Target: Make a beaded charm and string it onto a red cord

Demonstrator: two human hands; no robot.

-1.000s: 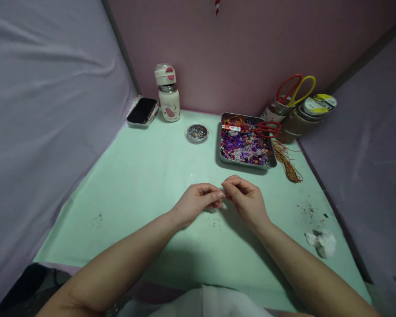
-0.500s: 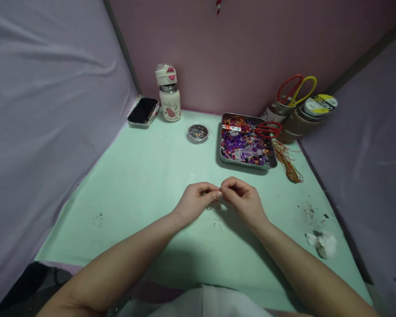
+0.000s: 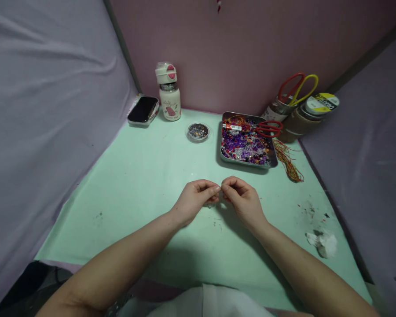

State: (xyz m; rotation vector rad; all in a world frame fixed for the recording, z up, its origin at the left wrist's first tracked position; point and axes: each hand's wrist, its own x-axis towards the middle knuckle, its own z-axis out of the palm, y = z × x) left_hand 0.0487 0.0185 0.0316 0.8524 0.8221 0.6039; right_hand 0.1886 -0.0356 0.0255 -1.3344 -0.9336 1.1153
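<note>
My left hand (image 3: 195, 197) and my right hand (image 3: 242, 198) meet fingertip to fingertip above the middle of the pale green table (image 3: 135, 189). Thumb and forefinger are pinched on each hand. Whatever lies between them is too small to make out. Just beneath the left fingers some tiny clear pieces (image 3: 210, 205) show, partly hidden by the hand. Beyond the hands sits a metal tray (image 3: 247, 165) of purple, red, clear and dark beads (image 3: 242, 143). To its left is a small round case (image 3: 198, 132) with tiny shiny pieces inside.
Red-handled scissors (image 3: 269, 128) lie across the tray's right rim. Behind it stand a jar with red and yellow scissors (image 3: 298, 90) and a lidded jar (image 3: 300, 123). Coloured cords (image 3: 288, 163) hang beside it. A bottle (image 3: 170, 101), phone (image 3: 143, 109) and crumpled tissue (image 3: 326, 244) are around.
The left hand has shifted very slightly up and left, its fingertips still close to the right ones. The right hand is nearly unchanged.
</note>
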